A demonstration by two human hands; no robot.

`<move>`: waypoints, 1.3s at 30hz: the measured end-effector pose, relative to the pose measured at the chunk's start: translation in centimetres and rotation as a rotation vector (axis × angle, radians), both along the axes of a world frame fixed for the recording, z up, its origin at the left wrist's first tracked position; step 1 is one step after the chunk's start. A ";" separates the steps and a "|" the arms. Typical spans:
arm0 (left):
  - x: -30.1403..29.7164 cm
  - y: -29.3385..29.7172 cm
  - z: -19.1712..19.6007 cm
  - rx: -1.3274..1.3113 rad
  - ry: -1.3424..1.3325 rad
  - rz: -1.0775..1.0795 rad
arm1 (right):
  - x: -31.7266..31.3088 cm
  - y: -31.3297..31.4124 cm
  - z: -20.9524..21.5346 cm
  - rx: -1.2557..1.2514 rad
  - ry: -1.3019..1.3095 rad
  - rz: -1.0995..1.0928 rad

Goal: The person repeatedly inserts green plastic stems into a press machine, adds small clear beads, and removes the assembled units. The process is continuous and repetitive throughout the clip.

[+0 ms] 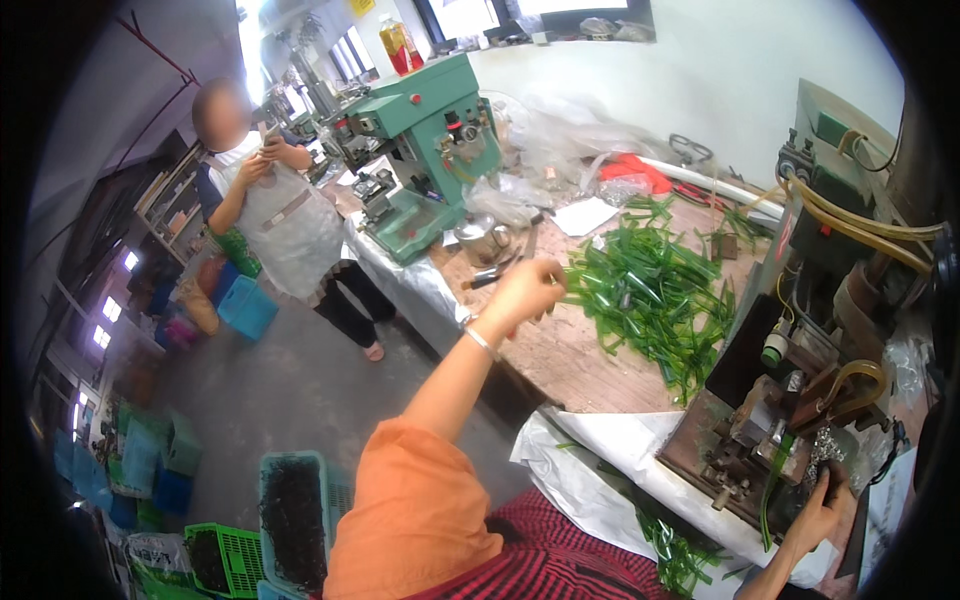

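Head view: wooden bench (560, 365) carries the work, with a grimy machine (735, 440) at its right end. Loose heap of green strips (650, 295) lies on the bench left of the machine, glossy, tangled, pointing every way. My read on handling: each strip is very light, thin and bendy but springy enough to hold its line, probably slick, not fragile; main nuisance would be two or three coming out together. Best hold is a thumb-and-finger pinch near one free end, taken at the heap's loose edge. One single strip (771, 490) lies across the machine's front and hangs past its edge; the overhanging end looks the easy place to grab. Left hand (532, 290) is over the bench just beside the heap's left edge, fingers curled in, gap to thumb narrow; can't tell if it has a strip. Right hand (815, 512) is at the machine's front corner, fingers part-extended up to a small pile of shiny metal bits (826, 446); can't tell if fingertips are pinching any.
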State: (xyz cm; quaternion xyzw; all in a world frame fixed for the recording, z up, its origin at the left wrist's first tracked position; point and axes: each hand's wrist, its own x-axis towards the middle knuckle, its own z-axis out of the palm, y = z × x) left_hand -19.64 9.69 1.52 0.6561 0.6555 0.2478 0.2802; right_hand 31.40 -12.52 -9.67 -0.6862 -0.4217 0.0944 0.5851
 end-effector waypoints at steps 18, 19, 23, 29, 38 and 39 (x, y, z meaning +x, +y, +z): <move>13.3 -1.2 -9.0 0.878 0.116 0.110 | -10.6 4.0 9.4 0.179 0.278 0.195; 13.8 -1.4 -8.8 0.890 0.026 0.081 | -10.9 4.1 9.4 0.160 0.344 0.190; 13.7 -0.4 -9.0 0.797 -0.231 0.092 | -11.0 4.1 9.9 0.228 0.553 0.271; 13.5 -3.1 -5.5 0.712 -0.666 0.182 | -13.4 2.9 12.3 0.199 0.584 0.317; 23.3 -14.0 0.3 1.185 -0.167 -0.992 | -3.6 -2.3 2.6 -0.246 -0.131 -0.005; 23.8 -14.0 -0.5 1.190 -0.151 -1.002 | -3.4 -2.8 2.1 -0.207 -0.129 -0.003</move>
